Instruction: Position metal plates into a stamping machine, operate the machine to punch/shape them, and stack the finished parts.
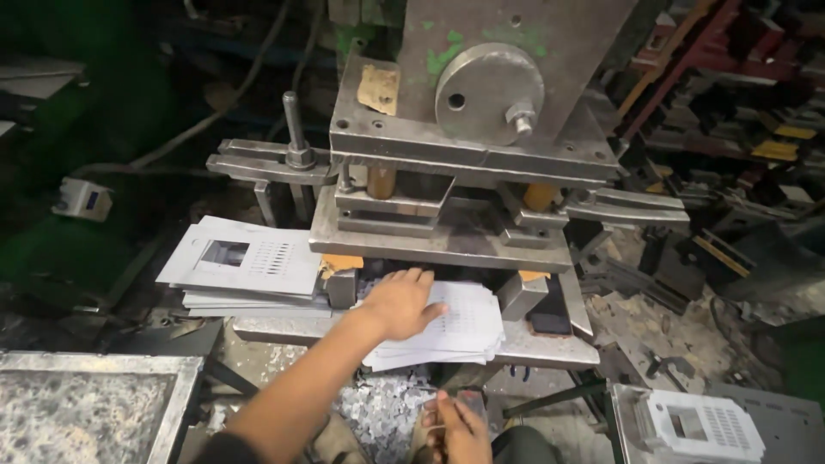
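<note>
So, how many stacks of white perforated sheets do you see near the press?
2. One stack lies left of the press; another stack sits under the left hand. The die may hide more.

Your sheet stack (460,331) is a thin pile of pale grey, flat metal sheets punched with rows of small holes. It lies slightly fanned on the press bed (550,351), half under the die.

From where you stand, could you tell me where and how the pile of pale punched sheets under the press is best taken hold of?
Probably by the near right corner of the pile of punched sheets, coming from the front. That edge overhangs the press bed and fans apart, so fingers could slip beneath. The far edge lies under the die, and the left hand lies flat on the pile's left part.
</note>
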